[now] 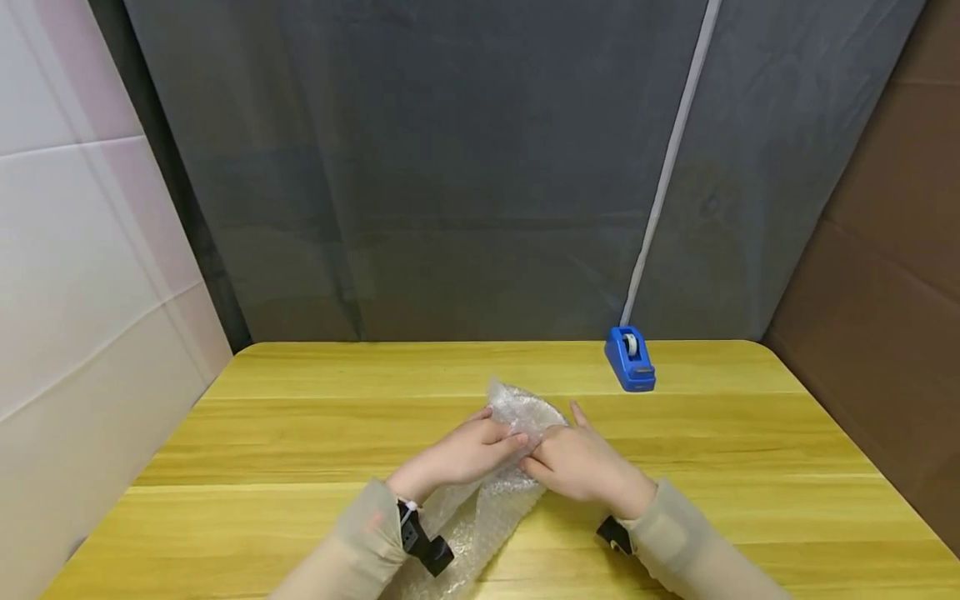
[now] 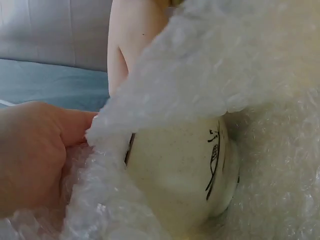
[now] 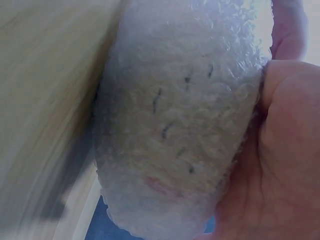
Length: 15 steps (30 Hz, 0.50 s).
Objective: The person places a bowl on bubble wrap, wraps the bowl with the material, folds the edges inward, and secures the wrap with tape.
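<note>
Wrapping seems underway: the left hand (image 1: 467, 451) and right hand (image 1: 583, 463), close together, grip bubble wrap (image 1: 521, 407) around a pale cup (image 2: 172, 172) over the table (image 1: 300, 421); next probably calls for tucking the loose end (image 1: 480, 542).

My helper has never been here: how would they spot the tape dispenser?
Find the yellow wooden table; at its far edge, right of centre, a pale strip runs down the dark grey backdrop. At that strip's foot sits a blue tape dispenser with a white roll, its colour setting it apart from the translucent bubble wrap nearer the camera.
</note>
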Available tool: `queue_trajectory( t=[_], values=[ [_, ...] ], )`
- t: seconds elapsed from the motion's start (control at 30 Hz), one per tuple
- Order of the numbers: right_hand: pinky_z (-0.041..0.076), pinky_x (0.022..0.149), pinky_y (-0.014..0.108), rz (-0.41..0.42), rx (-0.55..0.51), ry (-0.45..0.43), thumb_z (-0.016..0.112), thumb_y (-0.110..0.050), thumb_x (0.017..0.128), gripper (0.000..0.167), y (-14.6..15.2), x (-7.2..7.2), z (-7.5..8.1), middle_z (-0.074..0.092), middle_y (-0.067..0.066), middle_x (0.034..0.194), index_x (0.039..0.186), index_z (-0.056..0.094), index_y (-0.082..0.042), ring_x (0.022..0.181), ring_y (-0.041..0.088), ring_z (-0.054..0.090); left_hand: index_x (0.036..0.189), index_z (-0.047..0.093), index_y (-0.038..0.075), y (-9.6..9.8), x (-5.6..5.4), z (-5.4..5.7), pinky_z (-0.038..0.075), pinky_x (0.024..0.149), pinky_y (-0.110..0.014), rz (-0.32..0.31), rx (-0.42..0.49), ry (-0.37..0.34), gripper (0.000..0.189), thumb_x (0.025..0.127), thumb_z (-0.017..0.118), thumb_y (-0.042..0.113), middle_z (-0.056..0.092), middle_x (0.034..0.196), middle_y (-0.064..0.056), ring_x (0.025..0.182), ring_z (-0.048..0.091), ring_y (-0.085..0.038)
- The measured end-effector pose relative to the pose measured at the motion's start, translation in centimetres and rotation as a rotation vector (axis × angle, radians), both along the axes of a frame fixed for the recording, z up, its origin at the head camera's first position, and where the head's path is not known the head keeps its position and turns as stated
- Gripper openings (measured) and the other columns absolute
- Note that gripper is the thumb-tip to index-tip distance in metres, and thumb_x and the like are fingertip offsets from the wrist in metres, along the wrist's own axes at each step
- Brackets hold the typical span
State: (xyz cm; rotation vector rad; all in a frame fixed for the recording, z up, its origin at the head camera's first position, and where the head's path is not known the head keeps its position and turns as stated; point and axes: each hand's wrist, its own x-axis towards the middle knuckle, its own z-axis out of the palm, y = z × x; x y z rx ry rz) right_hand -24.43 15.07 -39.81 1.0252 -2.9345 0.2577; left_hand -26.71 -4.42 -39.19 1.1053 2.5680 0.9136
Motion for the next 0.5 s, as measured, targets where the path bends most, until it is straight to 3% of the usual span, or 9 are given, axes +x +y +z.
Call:
queue_trajectory(
  t=[0.17, 0.27, 0.37, 0.43, 0.5],
  values=[
    [0.017, 0.105, 0.071, -0.004, -0.004, -0.008, 0.049, -0.03, 0.099, 0.03, -0.05, 0.05, 0.05, 0.071, 0.0, 0.102, 0.103, 0.074, -0.015, 0.103, 0.023, 0.064, 0.098, 0.072, 0.012, 0.16, -0.07, -0.23, 0.015, 0.115, -0.053, -0.025, -0.048, 0.045, 0.036, 0.105, 0.04, 0.025, 0.063, 0.067, 0.007, 0.076, 0.063, -0.007],
    [0.019, 0.104, 0.072, 0.008, -0.007, 0.01, 0.05, -0.028, 0.098, 0.028, -0.06, -0.04, 0.04, 0.07, -0.003, 0.092, 0.087, 0.073, -0.017, 0.096, 0.02, 0.066, 0.079, 0.066, 0.013, 0.26, 0.05, -0.26, 0.016, 0.114, -0.054, -0.027, -0.083, 0.072, 0.037, 0.104, 0.041, 0.024, 0.047, 0.056, 0.012, 0.063, 0.055, -0.006],
    [0.019, 0.104, 0.072, 0.021, -0.031, 0.008, 0.052, -0.027, 0.097, 0.031, -0.01, -0.26, 0.03, 0.061, -0.01, 0.073, 0.068, 0.062, -0.021, 0.079, 0.013, 0.064, 0.068, 0.058, 0.015, 0.39, 0.25, -0.34, 0.019, 0.113, -0.051, -0.019, -0.156, 0.13, 0.04, 0.104, 0.042, 0.025, 0.046, 0.056, 0.01, 0.075, 0.062, -0.012],
    [0.018, 0.105, 0.071, 0.034, -0.056, -0.017, 0.054, -0.026, 0.096, 0.034, 0.07, -0.42, 0.07, 0.053, -0.015, 0.066, 0.062, 0.057, -0.023, 0.069, 0.006, 0.058, 0.069, 0.059, 0.015, 0.5, 0.4, -0.37, 0.02, 0.113, -0.05, -0.016, -0.214, 0.176, 0.04, 0.103, 0.042, 0.026, 0.055, 0.061, 0.007, 0.096, 0.065, -0.017],
    [0.017, 0.106, 0.071, 0.045, -0.09, -0.044, 0.056, -0.024, 0.094, 0.032, 0.21, -0.58, 0.12, 0.048, -0.017, 0.064, 0.063, 0.056, -0.023, 0.062, 0.001, 0.051, 0.071, 0.062, 0.015, 0.59, 0.57, -0.35, 0.021, 0.113, -0.049, -0.018, -0.272, 0.219, 0.039, 0.103, 0.042, 0.026, 0.062, 0.067, 0.003, 0.115, 0.06, -0.022]
  ],
)
